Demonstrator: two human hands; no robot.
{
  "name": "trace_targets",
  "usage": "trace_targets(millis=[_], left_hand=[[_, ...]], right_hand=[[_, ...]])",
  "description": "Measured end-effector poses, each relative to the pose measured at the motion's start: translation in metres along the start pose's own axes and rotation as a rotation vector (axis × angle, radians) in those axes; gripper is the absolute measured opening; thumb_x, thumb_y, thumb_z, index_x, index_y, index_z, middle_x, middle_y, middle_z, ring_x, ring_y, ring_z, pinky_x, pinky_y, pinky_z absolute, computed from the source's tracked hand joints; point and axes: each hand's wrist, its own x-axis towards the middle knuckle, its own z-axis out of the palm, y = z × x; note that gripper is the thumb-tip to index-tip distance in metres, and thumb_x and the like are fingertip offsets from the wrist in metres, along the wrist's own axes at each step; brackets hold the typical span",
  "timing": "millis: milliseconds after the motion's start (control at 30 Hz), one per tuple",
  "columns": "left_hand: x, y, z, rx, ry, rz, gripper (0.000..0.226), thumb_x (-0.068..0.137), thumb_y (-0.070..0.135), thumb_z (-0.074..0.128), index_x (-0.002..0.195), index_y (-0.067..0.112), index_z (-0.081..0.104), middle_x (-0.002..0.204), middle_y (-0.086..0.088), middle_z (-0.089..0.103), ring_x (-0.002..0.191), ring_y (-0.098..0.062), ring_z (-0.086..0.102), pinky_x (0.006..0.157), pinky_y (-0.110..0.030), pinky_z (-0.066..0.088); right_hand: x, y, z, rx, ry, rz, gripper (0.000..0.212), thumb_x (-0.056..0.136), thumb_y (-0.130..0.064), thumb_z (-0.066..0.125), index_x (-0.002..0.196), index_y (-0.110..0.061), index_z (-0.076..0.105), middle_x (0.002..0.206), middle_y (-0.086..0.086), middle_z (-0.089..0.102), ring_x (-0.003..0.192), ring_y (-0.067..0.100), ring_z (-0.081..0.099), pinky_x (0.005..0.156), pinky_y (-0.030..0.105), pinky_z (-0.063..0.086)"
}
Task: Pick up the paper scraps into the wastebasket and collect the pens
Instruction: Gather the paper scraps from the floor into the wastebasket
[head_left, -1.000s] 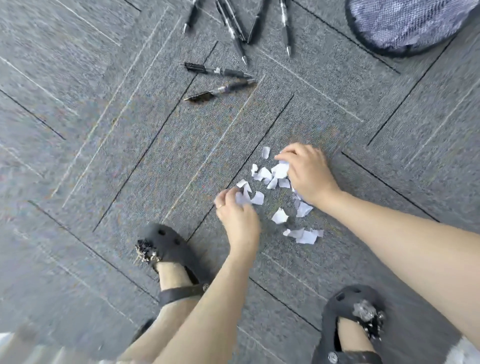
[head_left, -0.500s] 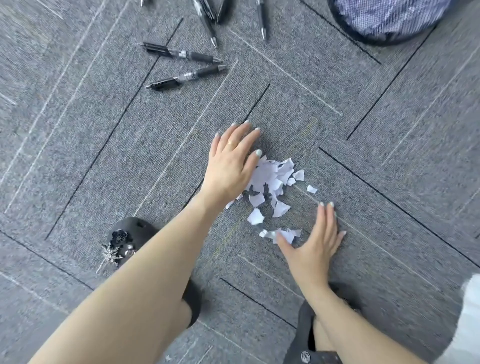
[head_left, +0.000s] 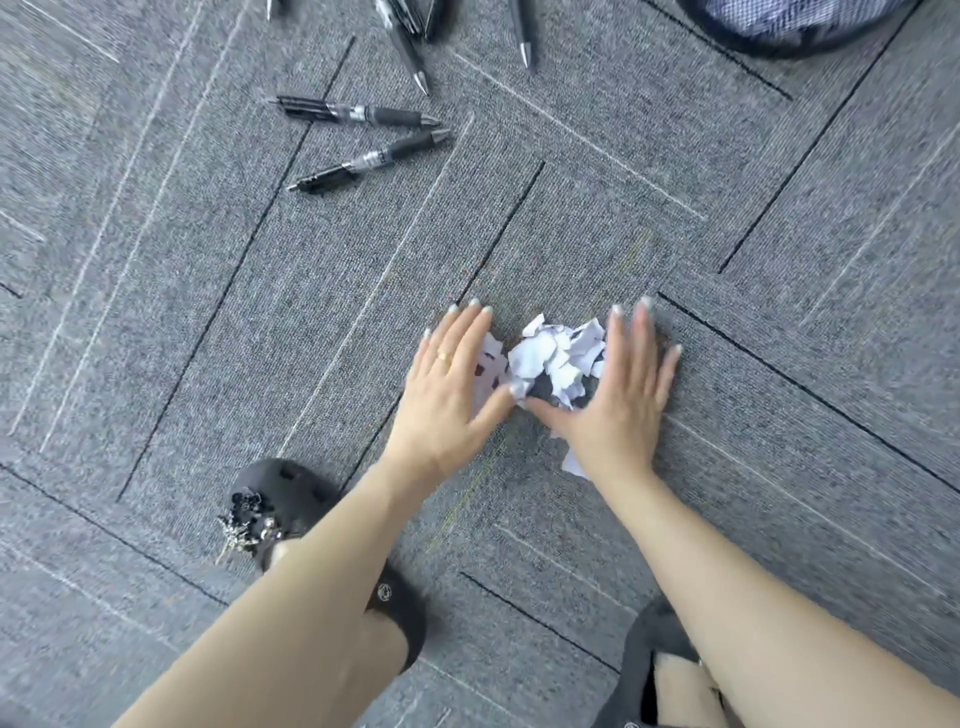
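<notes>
White paper scraps (head_left: 550, 361) lie bunched in a small heap on the grey carpet, squeezed between my two hands. My left hand (head_left: 452, 384) lies flat against the heap's left side, fingers straight. On the right side my right hand (head_left: 618, 395) presses in the same way, and one stray scrap (head_left: 573, 464) shows under its wrist. Several black pens (head_left: 358, 113) lie scattered on the carpet further away, toward the upper left. The wastebasket (head_left: 779, 23), with a dark rim and checked lining, is cut off at the top right edge.
My two black shoes (head_left: 283, 506) stand on the carpet below my arms, the left one decorated with charms. Grey carpet tiles with dark seams (head_left: 753, 358) stretch all round.
Both hands have swept inward across the carpet, pushing the spread scraps together into one tight heap. The view has shifted slightly.
</notes>
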Motion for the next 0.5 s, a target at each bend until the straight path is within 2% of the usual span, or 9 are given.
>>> trace_targets(millis=[67, 100, 167, 233, 300, 400, 500], left_hand=[[-0.002, -0.002, 0.009, 0.038, -0.006, 0.056, 0.093, 0.075, 0.074, 0.035, 0.145, 0.015, 0.015, 0.153, -0.002, 0.017, 0.143, -0.015, 0.004, 0.116, -0.034, -0.002], [-0.001, -0.005, 0.015, 0.073, -0.003, 0.072, 0.098, 0.072, 0.077, 0.036, 0.144, 0.014, 0.016, 0.153, -0.005, 0.020, 0.142, -0.018, 0.005, 0.116, -0.036, -0.002], [0.001, -0.008, 0.025, 0.199, 0.035, 0.083, 0.097, 0.071, 0.077, 0.037, 0.141, 0.011, 0.021, 0.149, -0.010, 0.029, 0.140, -0.024, 0.014, 0.115, -0.041, 0.005], [0.003, -0.009, 0.032, 0.323, 0.115, 0.108, 0.087, 0.076, 0.073, 0.036, 0.137, 0.011, 0.029, 0.142, -0.010, 0.036, 0.132, -0.026, 0.026, 0.110, -0.043, 0.016], [0.006, -0.009, 0.036, 0.433, 0.197, 0.180, 0.072, 0.080, 0.065, 0.036, 0.130, 0.015, 0.037, 0.130, -0.006, 0.039, 0.119, -0.025, 0.035, 0.101, -0.041, 0.025], [0.016, -0.007, 0.031, 0.514, 0.298, 0.285, 0.050, 0.084, 0.053, 0.040, 0.114, 0.014, 0.048, 0.108, -0.006, 0.055, 0.097, -0.022, 0.043, 0.082, -0.035, 0.034], [0.033, -0.003, 0.021, 0.539, 0.277, 0.330, 0.031, 0.086, 0.042, 0.042, 0.099, 0.015, 0.046, 0.082, -0.002, 0.062, 0.072, -0.020, 0.054, 0.063, -0.031, 0.040]], right_hand=[[0.019, -0.002, 0.001, -0.053, -0.057, -0.212, 0.101, 0.068, -0.077, 0.043, 0.144, -0.018, 0.012, 0.151, 0.010, 0.023, 0.139, 0.020, 0.015, 0.113, 0.047, 0.003], [0.024, -0.001, 0.002, -0.071, -0.070, -0.323, 0.088, 0.073, -0.072, 0.043, 0.142, -0.021, 0.020, 0.148, 0.008, 0.032, 0.137, 0.020, 0.020, 0.112, 0.046, 0.006], [0.028, 0.002, 0.004, -0.079, -0.034, -0.503, 0.057, 0.081, -0.059, 0.046, 0.127, -0.025, 0.043, 0.132, 0.005, 0.053, 0.127, 0.021, 0.033, 0.109, 0.045, 0.016], [0.028, 0.005, 0.005, -0.068, 0.011, -0.572, 0.033, 0.083, -0.047, 0.049, 0.106, -0.024, 0.055, 0.115, 0.004, 0.062, 0.114, 0.021, 0.041, 0.101, 0.041, 0.025], [0.032, 0.005, 0.004, -0.071, 0.003, -0.608, 0.024, 0.082, -0.041, 0.048, 0.097, -0.023, 0.054, 0.104, 0.003, 0.063, 0.103, 0.020, 0.044, 0.090, 0.038, 0.031], [0.053, 0.002, -0.006, -0.105, -0.067, -0.811, 0.017, 0.082, -0.034, 0.044, 0.088, -0.020, 0.050, 0.083, 0.000, 0.061, 0.077, 0.019, 0.053, 0.067, 0.032, 0.040], [0.075, -0.002, -0.020, -0.125, -0.170, -0.904, 0.023, 0.081, -0.032, 0.043, 0.072, -0.016, 0.056, 0.062, -0.001, 0.055, 0.053, 0.017, 0.055, 0.047, 0.025, 0.041]])
